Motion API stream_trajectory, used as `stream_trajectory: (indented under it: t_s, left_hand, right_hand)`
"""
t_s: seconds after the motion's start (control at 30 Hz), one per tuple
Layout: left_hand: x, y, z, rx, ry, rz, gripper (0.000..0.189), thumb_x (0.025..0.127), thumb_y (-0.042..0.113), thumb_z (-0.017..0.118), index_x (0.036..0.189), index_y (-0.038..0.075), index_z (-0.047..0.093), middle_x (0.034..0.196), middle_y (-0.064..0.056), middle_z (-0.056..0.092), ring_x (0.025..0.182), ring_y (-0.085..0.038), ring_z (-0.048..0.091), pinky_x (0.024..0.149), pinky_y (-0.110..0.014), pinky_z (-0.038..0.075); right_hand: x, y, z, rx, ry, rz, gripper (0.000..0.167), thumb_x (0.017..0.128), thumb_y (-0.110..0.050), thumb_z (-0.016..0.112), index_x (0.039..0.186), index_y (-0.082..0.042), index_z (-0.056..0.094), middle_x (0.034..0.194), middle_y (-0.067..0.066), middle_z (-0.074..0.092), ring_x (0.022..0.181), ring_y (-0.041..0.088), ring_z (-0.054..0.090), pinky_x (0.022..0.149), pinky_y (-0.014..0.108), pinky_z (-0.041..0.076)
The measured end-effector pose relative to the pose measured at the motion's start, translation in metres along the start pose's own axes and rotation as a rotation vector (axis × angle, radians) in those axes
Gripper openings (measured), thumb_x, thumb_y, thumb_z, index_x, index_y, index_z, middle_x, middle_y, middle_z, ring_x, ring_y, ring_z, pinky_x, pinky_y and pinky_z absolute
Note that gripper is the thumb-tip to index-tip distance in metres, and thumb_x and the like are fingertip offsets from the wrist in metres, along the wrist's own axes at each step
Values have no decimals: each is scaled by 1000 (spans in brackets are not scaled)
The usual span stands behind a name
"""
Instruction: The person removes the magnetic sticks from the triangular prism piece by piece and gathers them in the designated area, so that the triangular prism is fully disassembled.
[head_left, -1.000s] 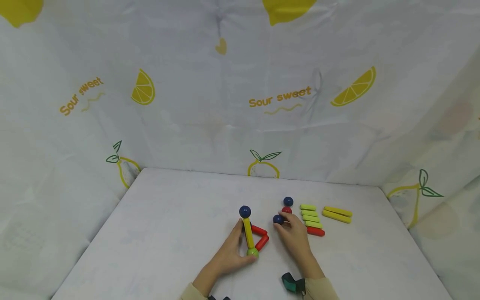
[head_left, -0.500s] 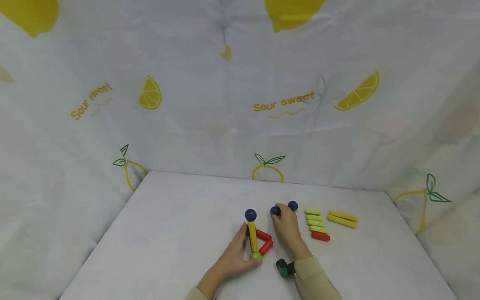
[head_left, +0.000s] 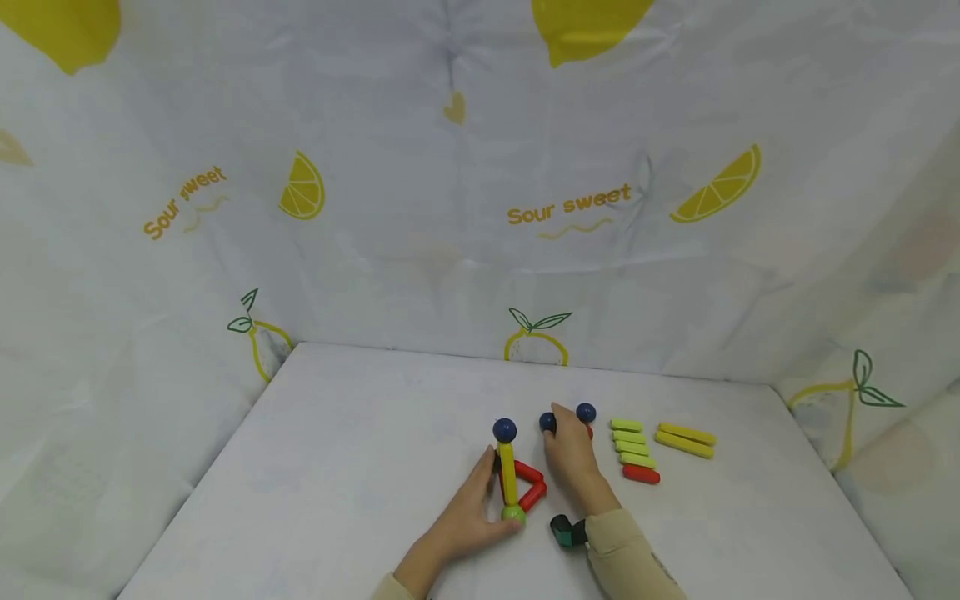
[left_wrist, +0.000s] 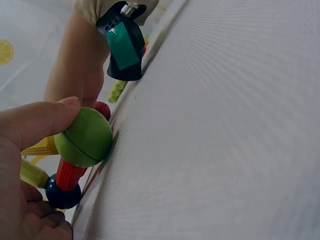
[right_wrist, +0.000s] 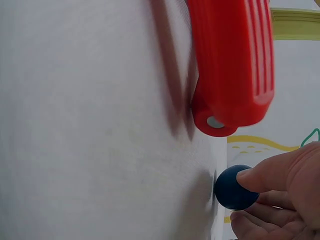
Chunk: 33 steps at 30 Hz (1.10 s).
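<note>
Two jobs at once: steady the rod frame (head_left: 533, 497) on the desk (head_left: 337, 467) with the left hand (head_left: 467, 512), curled round its side, thumb against the green ball (left_wrist: 84, 137); hold the blue ball (right_wrist: 230, 192) lightly, pinched in the right hand (head_left: 573, 457), beyond the frame and slightly right. Best to spare the standing yellow rod (head_left: 508, 475) any knock.
</note>
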<state>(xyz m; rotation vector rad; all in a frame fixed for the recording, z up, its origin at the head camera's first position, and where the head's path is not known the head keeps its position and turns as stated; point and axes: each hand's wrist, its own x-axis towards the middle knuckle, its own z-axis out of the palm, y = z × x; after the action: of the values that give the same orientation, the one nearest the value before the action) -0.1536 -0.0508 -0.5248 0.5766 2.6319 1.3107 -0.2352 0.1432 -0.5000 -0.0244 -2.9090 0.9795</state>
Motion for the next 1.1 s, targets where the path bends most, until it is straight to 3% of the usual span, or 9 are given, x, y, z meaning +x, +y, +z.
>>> stream_trajectory:
  t_s: [0.37,0.5,0.73,0.83,1.03,1.1]
  left_hand:
    - [0,0,1,10,2,-8,106,79,58,65,152,5,10,159,-10,15,144,-27,24,113,-49,29]
    - [0,0,1,15,4,-12,107,78,60,65,152,6,9,159,-9,14,144,-26,23,114,-47,28]
    - [1,-3,-1,5,5,10,107,78,60,65,153,9,8,160,-6,12,145,-23,21,114,-46,28]
    - [0,-2,-1,13,10,32,105,80,59,65,153,8,8,160,-7,12,145,-24,20,114,-47,28]
    - [0,-3,0,-14,15,56,102,81,54,66,153,13,6,160,-6,10,146,-24,18,114,-45,28]
    - [1,-3,1,-25,49,90,99,83,50,66,153,13,7,160,-7,12,145,-26,21,112,-45,32]
  right_hand:
    - [-13,-10,-12,-8,72,-23,48,92,-9,58,137,1,45,139,20,49,131,35,45,105,49,39]
    - [-22,-19,-21,102,87,-75,44,91,-11,60,133,-3,51,132,17,57,123,31,54,100,44,46]
    - [-33,-36,-28,497,-60,-153,35,93,-24,61,126,-10,59,125,9,63,115,23,60,95,36,51]
    - [-35,-41,-26,535,-107,-179,39,90,-30,64,125,-12,59,124,6,63,114,21,60,94,33,52]
    - [-39,-48,-25,547,-168,-235,44,85,-21,71,126,-9,58,122,9,63,109,26,63,89,28,54]
    - [-40,-49,-25,541,-168,-244,43,86,-19,70,125,-7,58,120,10,64,108,27,63,88,29,54]
